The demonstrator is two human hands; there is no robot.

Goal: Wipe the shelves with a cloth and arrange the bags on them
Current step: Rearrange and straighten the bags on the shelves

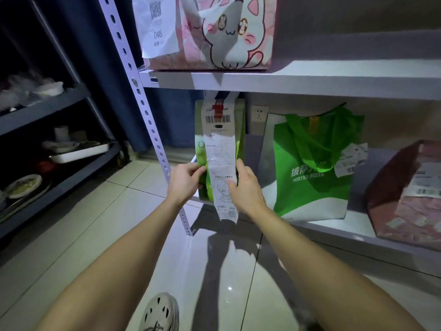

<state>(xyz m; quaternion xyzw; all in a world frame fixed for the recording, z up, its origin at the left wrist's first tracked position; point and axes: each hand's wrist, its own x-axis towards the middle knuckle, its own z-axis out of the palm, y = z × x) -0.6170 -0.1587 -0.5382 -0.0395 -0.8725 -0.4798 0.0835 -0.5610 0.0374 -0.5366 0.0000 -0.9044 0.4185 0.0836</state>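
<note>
1. Holding the light green bag (240, 130) from both sides, the person had it upright at the left end of the lower shelf (358, 223), just beside the perforated upright (152, 130).
2. The left grip (188, 177) was closed on the bag's left edge, its fingers curled round the paper in a pinch.
3. The right grip (245, 185) was closed on the opposite edge, with its fingers lying over the long receipt (219, 163) that hung down the front past the shelf lip. That probably pinned the strip flat so it would not flap or snag.
4. A tall, thin paper bag tips easily, so the two-sided hold looked meant to steady it and square it to the shelf. This read as the arranging step.
5. The green tote (310, 182) stood just to the right, apart from the held bag, and a dark red bag (391, 185) leaned further along the same shelf.
6. The pink cat bag (226, 32) sat on the upper shelf (310, 82).
7. No cloth was in view, so how far the wiping had got could not be judged.
</note>
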